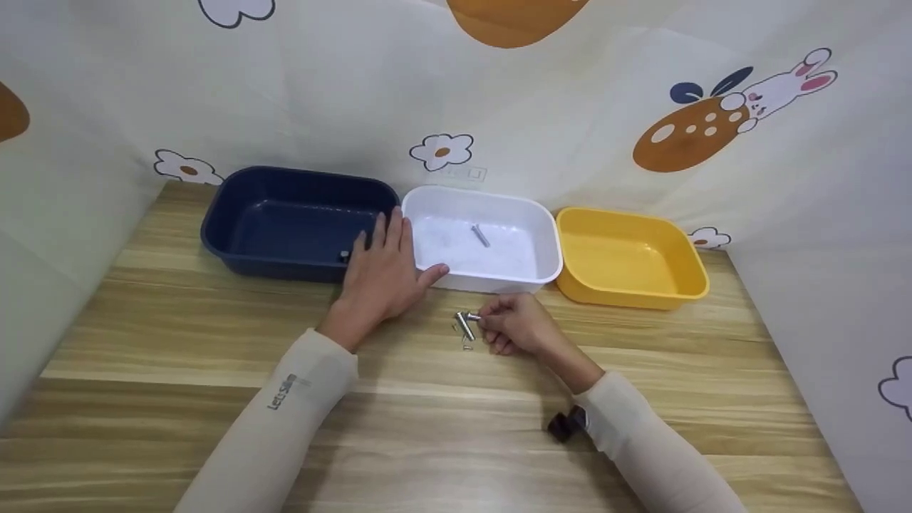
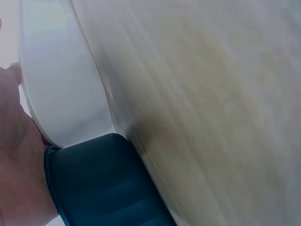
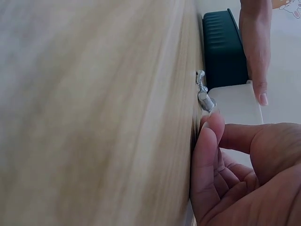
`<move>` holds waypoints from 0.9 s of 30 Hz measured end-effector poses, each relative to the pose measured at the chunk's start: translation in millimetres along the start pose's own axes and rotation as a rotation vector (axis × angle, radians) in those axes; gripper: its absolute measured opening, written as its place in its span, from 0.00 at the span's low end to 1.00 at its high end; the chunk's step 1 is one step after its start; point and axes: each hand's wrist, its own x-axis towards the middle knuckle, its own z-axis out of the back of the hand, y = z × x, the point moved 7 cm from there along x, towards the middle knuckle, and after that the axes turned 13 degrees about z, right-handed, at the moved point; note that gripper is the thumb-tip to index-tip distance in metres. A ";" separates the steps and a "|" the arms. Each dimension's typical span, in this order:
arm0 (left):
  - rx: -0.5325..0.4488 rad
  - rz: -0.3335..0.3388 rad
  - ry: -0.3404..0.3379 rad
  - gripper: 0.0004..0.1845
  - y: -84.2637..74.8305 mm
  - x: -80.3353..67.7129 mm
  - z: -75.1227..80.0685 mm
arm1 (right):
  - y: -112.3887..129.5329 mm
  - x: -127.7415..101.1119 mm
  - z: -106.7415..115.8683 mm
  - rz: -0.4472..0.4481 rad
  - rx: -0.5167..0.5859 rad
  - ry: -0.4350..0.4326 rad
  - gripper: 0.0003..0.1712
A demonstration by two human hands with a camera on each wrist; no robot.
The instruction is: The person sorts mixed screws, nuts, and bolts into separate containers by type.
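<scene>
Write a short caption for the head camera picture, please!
Right hand pinches a bolt on the table while left hand rests against blue bin.

A: The bolts [image 1: 467, 325] beside the white tub [image 1: 482, 279] look like shiny bare metal.

B: That tub is smooth glossy plastic, like the navy tub [image 1: 246, 253] and yellow tub [image 1: 630, 292] flanking it. The table [image 1: 178, 335] beneath shows matt wood grain.
</scene>
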 end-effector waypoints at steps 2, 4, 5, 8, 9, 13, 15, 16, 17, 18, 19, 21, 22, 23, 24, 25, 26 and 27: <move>0.003 0.002 -0.001 0.57 0.0 0.0 0.4 | 0.1 0.0 0.3 0.000 0.001 0.004 0.05; 0.006 0.004 -0.003 0.57 -0.1 -0.1 0.9 | 0.2 0.0 0.4 0.001 0.001 0.011 0.05; 0.008 0.004 -0.003 0.57 -0.2 0.0 0.9 | 0.3 0.1 0.3 0.002 0.002 0.014 0.05; 0.005 0.004 -0.001 0.57 -0.4 0.2 0.9 | 0.9 -0.4 -0.2 0.013 0.008 0.028 0.05; 0.004 0.004 0.001 0.57 -0.3 0.1 0.9 | 1.1 -0.7 -0.3 0.015 0.013 0.031 0.06; -0.007 0.006 0.013 0.57 0.2 -0.5 0.5 | 0.6 -1.2 -0.6 0.011 0.038 0.040 0.06; -0.009 0.006 0.015 0.57 0.2 -0.7 0.4 | 0.4 -1.2 -0.8 0.004 0.051 0.046 0.07; -0.010 0.006 0.015 0.57 0.2 -0.7 0.5 | 0.5 -1.3 -0.9 0.004 0.057 0.052 0.07; -0.010 0.006 0.016 0.57 0.2 -0.7 0.4 | 0.9 -1.6 -0.9 0.001 0.064 0.056 0.07; -0.008 0.006 0.015 0.57 0.1 -0.8 0.4 | 1.1 -1.7 -1.0 -0.001 0.071 0.062 0.07; -0.006 0.007 0.014 0.57 0.2 -0.8 0.5 | 1.9 -2.1 -1.0 0.000 0.076 0.069 0.07; -0.001 0.009 0.013 0.57 0.2 -0.8 0.5 | 4.1 -3.2 -1.1 0.003 0.090 0.084 0.07; 0.002 0.010 0.015 0.57 0.2 -0.9 0.4 | 5.6 -3.9 -1.4 0.007 0.098 0.095 0.07; 0.004 0.011 0.016 0.57 0.2 -0.9 0.3 | 7.3 -4.6 -1.6 0.011 0.109 0.104 0.08; 0.007 0.011 0.016 0.57 0.2 -0.8 0.2 | 9.2 -5.3 -1.8 0.017 0.118 0.113 0.08; 0.008 0.010 0.016 0.57 0.2 -0.7 0.1 | 11.4 -6.4 -2.0 0.023 0.127 0.121 0.08; 0.007 0.009 0.016 0.57 -0.1 -0.7 0.2 | 13.7 -7.5 -2.2 0.027 0.140 0.129 0.09; 0.007 0.008 0.015 0.58 0.1 -0.5 0.1 | 15.8 -8.6 -2.6 0.031 0.152 0.138 0.09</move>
